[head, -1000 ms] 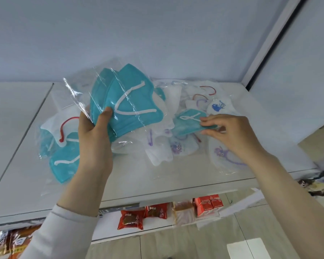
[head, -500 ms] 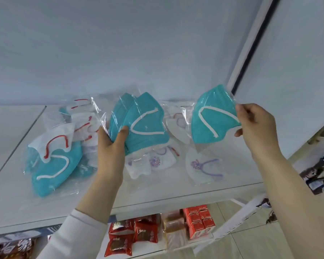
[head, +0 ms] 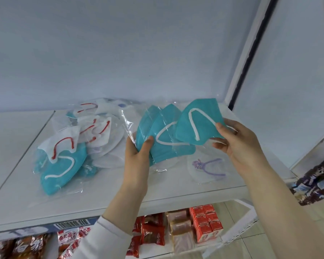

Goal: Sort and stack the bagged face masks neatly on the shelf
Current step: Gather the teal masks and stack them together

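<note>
- Two bagged teal masks, fanned and overlapping, are raised above the shelf in the left hand. The thumb presses on their front and the fingers are hidden behind.
- A third teal mask, also in clear plastic, is pinched at its right edge by the right hand, thumb on the front and fingers curled beneath. Its left part overlaps the front of the pair.
- The shelf is a flat white board against a pale wall.
- An untidy pile sits at the left of the shelf: bagged white masks with red straps lie over teal ones with white straps.
- A white mask with purple print lies flat and alone on the shelf, below the right hand and apart from the pile.
- On the lower level are red snack packets with small red cartons beside them.
- A barcode label is on the shelf's front edge.
- The left forearm has a white sleeve.
</note>
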A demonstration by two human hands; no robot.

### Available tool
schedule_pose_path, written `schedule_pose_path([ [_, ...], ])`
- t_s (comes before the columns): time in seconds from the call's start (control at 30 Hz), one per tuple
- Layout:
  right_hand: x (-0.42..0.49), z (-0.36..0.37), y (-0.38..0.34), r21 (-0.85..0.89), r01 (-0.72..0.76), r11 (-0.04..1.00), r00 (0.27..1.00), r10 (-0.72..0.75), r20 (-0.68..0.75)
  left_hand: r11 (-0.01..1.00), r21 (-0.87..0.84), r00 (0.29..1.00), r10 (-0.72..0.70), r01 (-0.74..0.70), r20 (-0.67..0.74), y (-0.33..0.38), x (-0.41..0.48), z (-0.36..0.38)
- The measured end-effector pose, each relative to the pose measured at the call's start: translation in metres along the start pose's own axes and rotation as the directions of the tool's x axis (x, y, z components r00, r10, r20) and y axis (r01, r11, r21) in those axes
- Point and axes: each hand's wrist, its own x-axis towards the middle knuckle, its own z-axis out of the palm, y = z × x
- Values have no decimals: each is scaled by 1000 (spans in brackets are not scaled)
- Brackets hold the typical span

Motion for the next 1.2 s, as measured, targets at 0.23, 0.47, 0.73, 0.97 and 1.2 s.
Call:
schedule_pose_path([
  [0.23, -11, 9, 11, 21, 435, 900, 896, -435, 88, 998, -48, 999, -46, 46, -2, 0, 1, -5],
  [0.47, -2, 10, 37, -399, 900, 176, 415, -628, 659, 995, -76, 996, -68, 72, 52, 12, 8, -18],
  [0.73, -13, 27, 43, -435, 776, 457, 627, -636, 450, 997, -73, 996, -31, 37, 85, 10, 3, -19],
  [0.97, -13, 40, 45, -344, 198, 918, 957, -105, 270, 998, -44, 974, 54, -45, 221, 7, -3, -16],
  [1.2, -24, 30, 61, -323, 285, 903, 925, -171, 340, 922, 284, 899, 127, -263, 420, -5, -7, -15],
])
